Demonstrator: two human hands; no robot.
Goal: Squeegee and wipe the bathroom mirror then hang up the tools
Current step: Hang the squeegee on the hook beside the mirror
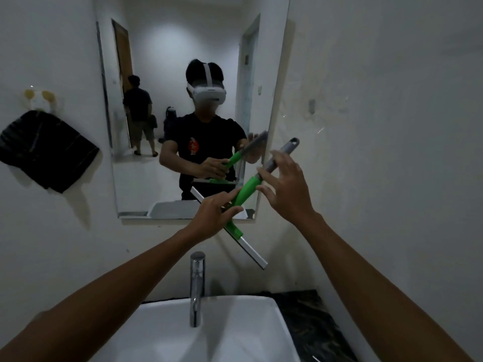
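Observation:
A squeegee (247, 190) with a green and grey handle and a white blade is held up in front of the lower right corner of the wall mirror (183, 74). My left hand (211, 215) grips the green part near the blade, which slants down to the right. My right hand (286, 184) touches the grey upper handle with spread fingers, not closed around it. The handle end with its hanging hole points up right. A black cloth (47, 150) hangs on a wall hook (39, 97) left of the mirror.
A white basin (261, 325) with a chrome tap (197, 286) sits below, on a dark counter (313, 322). A small hook (311, 105) is on the wall right of the mirror. The mirror reflects me and a person standing behind in a doorway.

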